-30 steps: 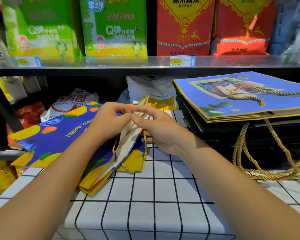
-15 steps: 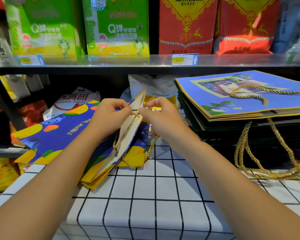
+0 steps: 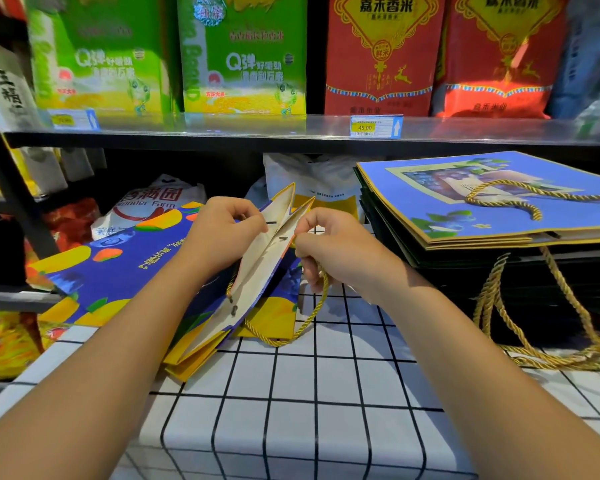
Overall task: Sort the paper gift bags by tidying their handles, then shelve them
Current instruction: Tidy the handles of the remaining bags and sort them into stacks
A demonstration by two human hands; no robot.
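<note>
The blue-and-yellow gift bag [image 3: 125,268] lay flat on the white grid-patterned tabletop [image 3: 326,427], toward ten o'clock from the middle of the view, its mouth end lifted and spread open between the two hands so the pale inner lining showed. The left hand [image 3: 222,233] pinched the near panel of the mouth at its upper edge, fingers curled over the paper. The right hand [image 3: 336,251], at about one o'clock from the left, pinched the opposite panel's edge where the gold rope handle [image 3: 309,323] entered its hole; that handle drooped in a loop down toward six o'clock from the hand and touched the tabletop. More bags of the same print lay beneath the held one, their yellow bottoms sticking out toward seven o'clock.

At three o'clock sat a stack of gift bags [image 3: 499,209], the top one light blue with a framed picture and a gold cord lying on it; darker bags under it trailed gold rope handles [image 3: 534,320] onto the table. Behind, at twelve o'clock, a shelf [image 3: 257,133] carried green rice bags [image 3: 243,53] and red rice bags [image 3: 381,53], with a price tag [image 3: 374,126] reading 45.00 on its edge
</note>
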